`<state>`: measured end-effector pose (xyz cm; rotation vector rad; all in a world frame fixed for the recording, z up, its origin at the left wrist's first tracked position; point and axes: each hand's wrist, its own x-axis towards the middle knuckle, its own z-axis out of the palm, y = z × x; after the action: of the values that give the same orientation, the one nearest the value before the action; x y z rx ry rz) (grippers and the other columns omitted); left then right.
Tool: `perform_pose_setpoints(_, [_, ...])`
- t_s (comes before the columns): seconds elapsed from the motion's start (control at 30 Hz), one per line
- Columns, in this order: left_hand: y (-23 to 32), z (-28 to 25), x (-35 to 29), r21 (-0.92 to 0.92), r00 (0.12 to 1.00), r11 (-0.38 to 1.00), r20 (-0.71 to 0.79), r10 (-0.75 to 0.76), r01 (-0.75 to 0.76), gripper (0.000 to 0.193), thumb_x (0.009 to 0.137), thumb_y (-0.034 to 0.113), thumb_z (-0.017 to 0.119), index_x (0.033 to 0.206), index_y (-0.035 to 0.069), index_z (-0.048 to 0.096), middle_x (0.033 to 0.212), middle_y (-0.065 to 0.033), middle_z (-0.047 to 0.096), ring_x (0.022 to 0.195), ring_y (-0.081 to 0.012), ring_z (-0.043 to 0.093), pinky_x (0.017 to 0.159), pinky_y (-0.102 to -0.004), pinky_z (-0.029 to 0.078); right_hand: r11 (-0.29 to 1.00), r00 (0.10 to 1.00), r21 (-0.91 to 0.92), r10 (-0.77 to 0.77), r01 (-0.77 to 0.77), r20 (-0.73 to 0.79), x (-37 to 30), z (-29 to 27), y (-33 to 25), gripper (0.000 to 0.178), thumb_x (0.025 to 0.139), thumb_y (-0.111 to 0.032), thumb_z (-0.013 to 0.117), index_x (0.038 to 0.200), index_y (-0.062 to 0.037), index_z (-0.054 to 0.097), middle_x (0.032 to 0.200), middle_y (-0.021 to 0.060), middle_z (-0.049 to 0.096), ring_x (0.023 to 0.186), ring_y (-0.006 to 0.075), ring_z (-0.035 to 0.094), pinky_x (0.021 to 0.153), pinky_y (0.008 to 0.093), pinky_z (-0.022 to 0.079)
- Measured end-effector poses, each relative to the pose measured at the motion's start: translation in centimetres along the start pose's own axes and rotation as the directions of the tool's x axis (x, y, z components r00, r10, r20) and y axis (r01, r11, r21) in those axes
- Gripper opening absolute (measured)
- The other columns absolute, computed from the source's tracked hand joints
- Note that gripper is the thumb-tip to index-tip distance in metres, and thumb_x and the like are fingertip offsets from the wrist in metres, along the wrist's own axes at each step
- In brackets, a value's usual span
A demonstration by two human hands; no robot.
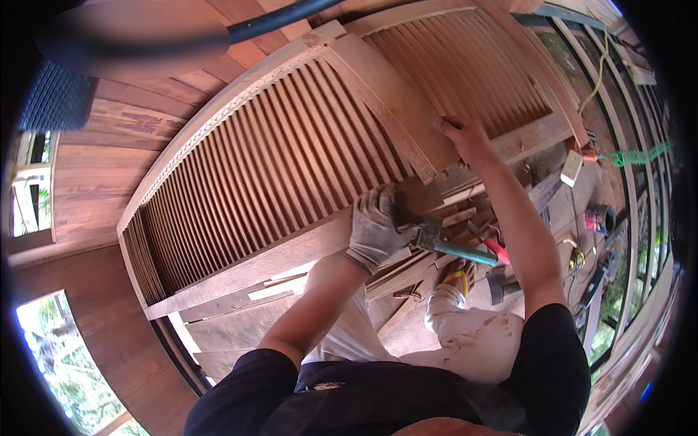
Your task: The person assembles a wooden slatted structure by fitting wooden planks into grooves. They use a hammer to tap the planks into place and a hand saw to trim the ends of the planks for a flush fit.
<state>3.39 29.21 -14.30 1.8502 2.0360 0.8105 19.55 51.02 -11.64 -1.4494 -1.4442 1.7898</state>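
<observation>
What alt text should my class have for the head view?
A gloved left hand and bare right hand touch a large slatted wooden panel. A teal-handled hammer is beside the left hand, near wood strips.

Reddish plank wall (109, 167), bright lower-left window (54, 345) — foliage (80, 389) beyond —, barred framework (618, 102) at right

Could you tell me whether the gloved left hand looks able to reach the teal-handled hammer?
Probably yes: the left hand is at the slatted panel's lower rail, and the teal-handled hammer lies just right of it, head toward the hand, with nothing visible blocking the way.
</observation>
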Motion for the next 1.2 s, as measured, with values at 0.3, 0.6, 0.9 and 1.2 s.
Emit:
perform_pose_setpoints(0.3, [0.3,-1.6,10.4,-0.888,0.88,-0.098,0.458,-0.123,0.449,0.071,0.098,0.055,0.062,0.143,0.001,0.048,0.136,-0.0158,0.059,0.119,-0.0305,0.06,0.108,-0.0444,0.047,0.884,0.998,0.465,0.057,-0.045,-0.011,-10.6,-2.0,3.2,0.05,0.099,-0.038,0.069,0.124,0.0059,0.067,0.108,0.0119,0.072,0.092,0.0163,0.07,0.077,0.0293,0.057])
perform_pose_setpoints(0.6, [8.7,-1.7,18.4,-0.82,0.818,0.097,0.571,0.077,0.564,0.071,0.095,0.031,0.068,0.15,-0.002,0.036,0.133,-0.0259,0.058,0.121,-0.0428,0.061,0.102,-0.0506,0.052,0.927,0.98,0.317,-0.196,0.198,-0.038,-19.2,-0.5,8.9,0.058,0.1,-0.042,0.067,0.134,0.0044,0.061,0.114,0.0077,0.072,0.106,0.012,0.065,0.092,0.03,0.053])
perform_pose_setpoints(0.9, [20.0,1.5,21.4,-0.814,0.893,0.474,0.434,0.115,0.335,0.054,0.084,0.026,0.086,0.119,-0.006,0.06,0.105,-0.0116,0.07,0.09,-0.0173,0.066,0.078,-0.0298,0.055,0.849,0.894,0.292,-0.385,0.441,-0.23,-16.5,-2.7,10.9,0.068,0.092,-0.026,0.078,0.144,0.0027,0.045,0.127,0.0183,0.066,0.116,0.0233,0.066,0.099,0.0366,0.051])
perform_pose_setpoints(1.2, [24.4,3.8,25.2,-0.479,0.815,0.876,0.528,0.238,0.053,0.055,0.088,0.035,0.082,0.119,-0.004,0.059,0.105,-0.0129,0.071,0.097,-0.0174,0.064,0.083,-0.0318,0.051,0.821,0.792,-0.439,-0.522,0.366,-0.316,-13.6,-11.2,16.5,0.052,0.086,-0.024,0.081,0.127,-0.0004,0.057,0.108,0.0156,0.068,0.1,0.0344,0.069,0.084,0.0409,0.056])
